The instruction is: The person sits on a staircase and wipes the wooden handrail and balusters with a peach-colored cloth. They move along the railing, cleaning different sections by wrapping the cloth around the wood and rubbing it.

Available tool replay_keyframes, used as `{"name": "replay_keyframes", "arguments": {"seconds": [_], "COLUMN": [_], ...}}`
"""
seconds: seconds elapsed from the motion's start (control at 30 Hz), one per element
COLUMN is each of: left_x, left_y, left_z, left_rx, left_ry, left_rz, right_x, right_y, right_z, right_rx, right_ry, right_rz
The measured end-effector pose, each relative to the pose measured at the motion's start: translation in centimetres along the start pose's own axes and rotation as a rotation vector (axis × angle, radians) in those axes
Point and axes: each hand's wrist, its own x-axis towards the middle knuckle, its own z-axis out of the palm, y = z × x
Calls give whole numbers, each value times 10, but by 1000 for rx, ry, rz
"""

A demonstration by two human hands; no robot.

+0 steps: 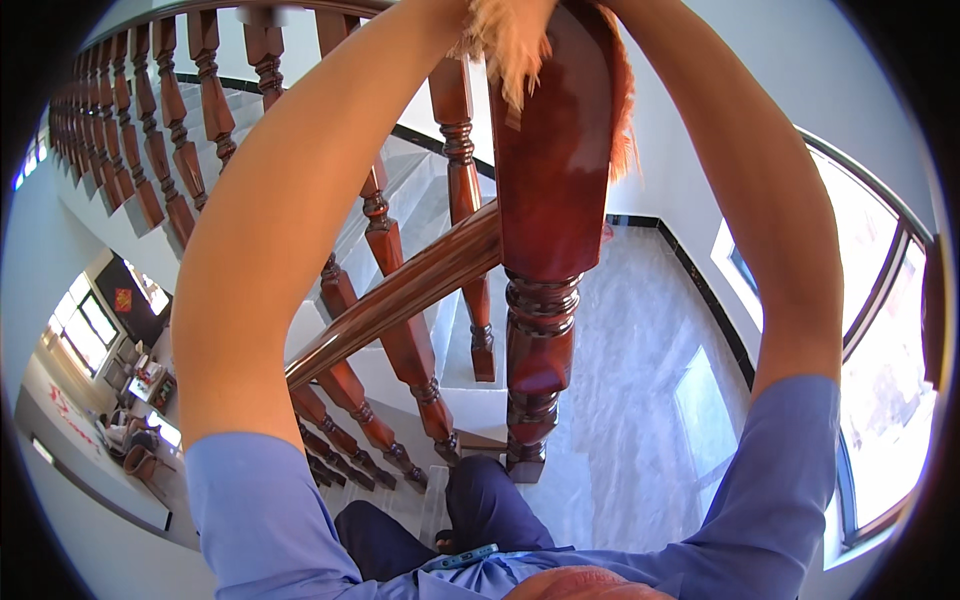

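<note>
Both my bare arms reach up to the top of a dark red, glossy wooden newel post (553,150). My left hand (527,14) shows only in part at the upper edge, against the post's upper left side; its fingers are hidden. Under and beside it hangs a shaggy orange-tan cloth (510,55). More orange fringe (624,110) runs down the right side of the post. My right forearm ends at the upper edge near the post top, and the right hand lies outside the picture.
A sloping wooden handrail (400,290) meets the post from the left, with turned balusters (405,350) below it. Pale marble steps (400,190) rise behind. Glossy grey floor (640,380) lies to the right, beside bright windows (890,380). A furnished room (140,400) shows far below left.
</note>
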Motion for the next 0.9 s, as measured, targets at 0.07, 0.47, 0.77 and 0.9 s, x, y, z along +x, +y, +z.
{"name": "replay_keyframes", "arguments": {"seconds": [0.07,0.47,0.77,0.9], "left_x": [-17,-65,-164,-202], "left_y": [22,52,73,87], "left_z": [11,20,63,80], "left_rx": [720,490,956,953], "left_ry": [31,97,-68,-118], "left_rz": [3,-299,-98,-153], "right_x": [-16,-59,-203,-260], "right_y": [-7,27,39,36], "right_z": [-24,-21,-41,-54], "right_rx": [-188,852,460,398], "right_ry": [-209,-552,-132,-164], "right_rz": [61,282,85,172]}}
